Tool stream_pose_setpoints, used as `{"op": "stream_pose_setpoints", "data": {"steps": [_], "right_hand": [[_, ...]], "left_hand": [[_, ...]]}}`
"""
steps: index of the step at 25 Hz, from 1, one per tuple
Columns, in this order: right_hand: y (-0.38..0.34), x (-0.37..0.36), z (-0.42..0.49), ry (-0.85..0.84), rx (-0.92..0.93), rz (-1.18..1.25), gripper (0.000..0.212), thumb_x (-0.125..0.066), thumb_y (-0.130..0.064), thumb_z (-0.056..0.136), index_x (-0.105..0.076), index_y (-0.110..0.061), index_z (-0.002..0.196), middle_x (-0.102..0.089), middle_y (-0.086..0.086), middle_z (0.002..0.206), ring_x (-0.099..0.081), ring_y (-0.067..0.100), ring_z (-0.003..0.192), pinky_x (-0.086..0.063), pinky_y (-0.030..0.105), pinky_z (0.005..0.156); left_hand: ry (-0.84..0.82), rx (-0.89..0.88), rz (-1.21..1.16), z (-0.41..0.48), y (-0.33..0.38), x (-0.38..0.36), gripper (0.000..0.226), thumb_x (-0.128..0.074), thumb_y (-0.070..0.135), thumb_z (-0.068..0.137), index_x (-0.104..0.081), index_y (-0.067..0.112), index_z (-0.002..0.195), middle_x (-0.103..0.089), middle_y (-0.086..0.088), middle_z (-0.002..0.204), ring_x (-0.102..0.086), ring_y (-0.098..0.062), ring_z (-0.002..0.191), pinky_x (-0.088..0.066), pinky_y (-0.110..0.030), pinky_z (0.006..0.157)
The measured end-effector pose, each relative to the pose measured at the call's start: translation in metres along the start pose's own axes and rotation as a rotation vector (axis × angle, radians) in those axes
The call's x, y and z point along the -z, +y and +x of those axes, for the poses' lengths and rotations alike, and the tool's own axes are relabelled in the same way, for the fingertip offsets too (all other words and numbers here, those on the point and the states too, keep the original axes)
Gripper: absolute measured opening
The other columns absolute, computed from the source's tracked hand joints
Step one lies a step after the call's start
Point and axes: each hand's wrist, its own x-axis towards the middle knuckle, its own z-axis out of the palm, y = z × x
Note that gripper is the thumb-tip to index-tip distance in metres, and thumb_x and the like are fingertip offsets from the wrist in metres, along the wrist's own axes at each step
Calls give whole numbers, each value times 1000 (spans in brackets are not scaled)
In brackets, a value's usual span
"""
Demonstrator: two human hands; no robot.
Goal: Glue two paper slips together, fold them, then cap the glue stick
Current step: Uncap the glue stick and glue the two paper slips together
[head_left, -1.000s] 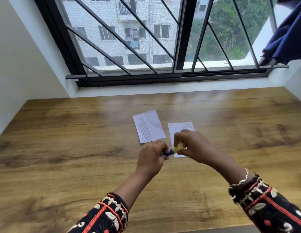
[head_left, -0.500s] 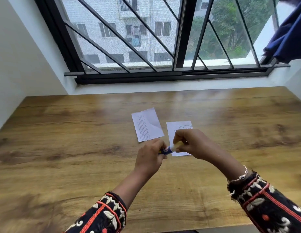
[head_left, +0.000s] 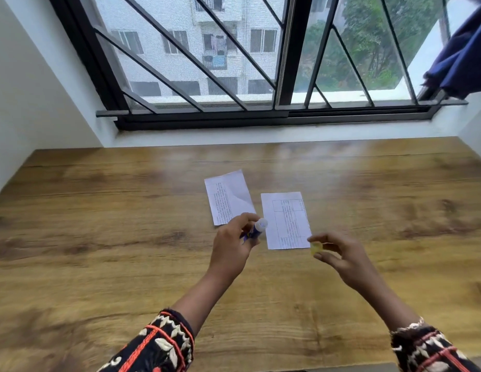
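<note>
Two white printed paper slips lie side by side on the wooden table [head_left: 99,237]: the left slip [head_left: 228,197] is slightly creased, the right slip [head_left: 286,220] lies flat. My left hand [head_left: 231,248] grips a blue glue stick [head_left: 256,229], its uncapped white tip pointing up and right, just left of the right slip. My right hand [head_left: 338,251] pinches the small yellow cap [head_left: 316,248] at the right slip's lower right corner. The two hands are apart.
A barred window [head_left: 260,63] and white sill run along the table's far edge. White walls close in on the left and right. A dark blue cloth [head_left: 464,57] hangs at the upper right. Patterned sleeves cover both forearms.
The cap has come off the glue stick. My right hand has moved right and down with the yellow cap, uncovering the right slip. My left hand keeps the stick.
</note>
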Motion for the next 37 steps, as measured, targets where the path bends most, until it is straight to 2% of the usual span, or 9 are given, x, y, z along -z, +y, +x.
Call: {"op": "stream_pose_setpoints", "data": {"steps": [4, 11, 17, 20, 23, 27, 32, 35, 37], "right_hand": [[31, 2, -1, 26, -48, -141, 51, -71, 8, 66, -58, -40, 76, -64, -11, 84, -58, 4, 84, -45, 11, 72], [51, -2, 2, -32, -20, -241, 58, -68, 12, 62, -50, -42, 73, -56, -13, 77, -51, 18, 76, -39, 19, 69], [41, 3, -3, 23, 54, -310, 51, -65, 11, 67, -61, -16, 110, -54, -6, 106, -50, 8, 99, -33, 10, 88], [22, -4, -6, 190, 137, -15, 34, -65, 3, 70, -64, -20, 97, -68, -13, 97, -59, 3, 94, -37, 3, 86], [-3, -30, -1, 25, -31, 699, 30, -76, -6, 66, -65, -12, 93, -75, -3, 91, -68, 11, 93, -52, 17, 78], [-28, -66, 7, -186, -265, 1213, 61, -92, -20, 35, -68, -5, 89, -74, 10, 89, -70, 22, 85, -57, 26, 70], [-42, -86, 16, -123, -368, 1457, 57, -93, -16, 31, -71, -3, 83, -74, 9, 82, -70, 14, 71, -56, 19, 59], [-53, -87, 17, -159, -500, 1469, 16, -74, -12, 67, -69, -3, 80, -66, 4, 64, -60, 8, 48, -49, 14, 43], [-56, -89, 20, -164, -587, 1319, 21, -51, -18, 90, -62, -8, 75, -54, -1, 50, -46, 5, 36, -38, 13, 35]], "left_hand": [[35, 10, -19, 1, 4, -4, 39, -68, 3, 78, -53, 38, 72, -61, 16, 72, -59, 1, 72, -54, -34, 74], [64, 65, -33, 1, 8, -12, 44, -74, 0, 70, -46, 32, 64, -58, 15, 69, -56, 8, 71, -57, -33, 74], [75, 84, -31, 0, 10, -12, 45, -78, 1, 67, -43, 28, 63, -60, 6, 69, -58, -5, 68, -57, -31, 74], [90, 80, -44, -1, 14, -11, 44, -79, 1, 65, -43, 26, 63, -61, 3, 70, -61, -12, 73, -57, -31, 75], [116, 70, -81, 0, 19, -12, 41, -81, 2, 62, -44, 20, 64, -58, 4, 68, -61, -16, 74, -57, -31, 74], [116, 79, -175, -1, 27, -12, 34, -81, -1, 61, -48, 3, 68, -58, -4, 66, -58, -10, 63, -53, -33, 65], [156, 78, -276, 1, 31, -6, 33, -79, -7, 61, -48, -1, 69, -59, -5, 68, -60, -12, 72, -57, -30, 71], [130, 64, -281, 3, 30, -2, 30, -78, -8, 63, -49, -1, 68, -58, 3, 65, -57, -7, 69, -56, -24, 68], [93, 51, -246, -1, 31, -1, 29, -77, -8, 64, -50, 6, 65, -58, 13, 59, -57, 1, 61, -52, -15, 60]]}}
